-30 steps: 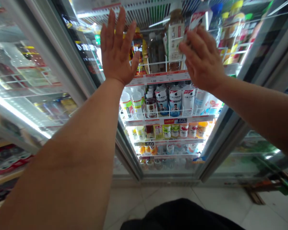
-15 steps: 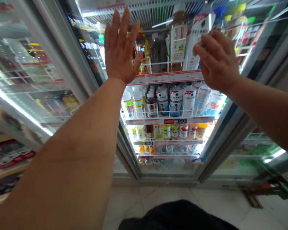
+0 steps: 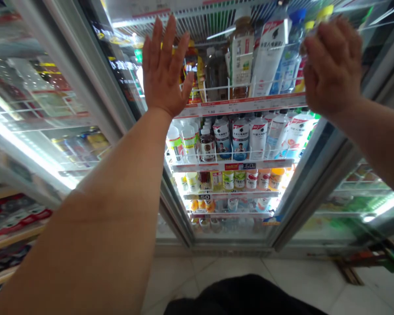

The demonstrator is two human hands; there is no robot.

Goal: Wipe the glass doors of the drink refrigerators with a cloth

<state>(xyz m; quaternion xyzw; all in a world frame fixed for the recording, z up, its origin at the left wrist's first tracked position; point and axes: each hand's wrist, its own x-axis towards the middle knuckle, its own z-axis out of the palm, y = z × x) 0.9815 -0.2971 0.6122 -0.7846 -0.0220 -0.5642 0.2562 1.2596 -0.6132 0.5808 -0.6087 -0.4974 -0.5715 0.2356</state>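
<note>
My left hand is spread flat against the glass door of a lit drinks fridge, fingers apart and pointing up. My right hand is raised near the right side of the same door, its fingers curled together. A small bit of something shows at its fingertips, too hidden to name. Behind the glass, a tall white-labelled bottle and a brown tea bottle stand on the upper shelf between my hands. A blue-capped bottle is just left of my right hand.
Lower shelves hold rows of bottles and small jars above price strips. Metal door frames run down both sides. At left is a rack of red packs. Pale floor tiles lie below.
My right hand has moved to the right across the glass, uncovering the white-labelled bottle and the blue-capped one. The left hand stays almost in place.
</note>
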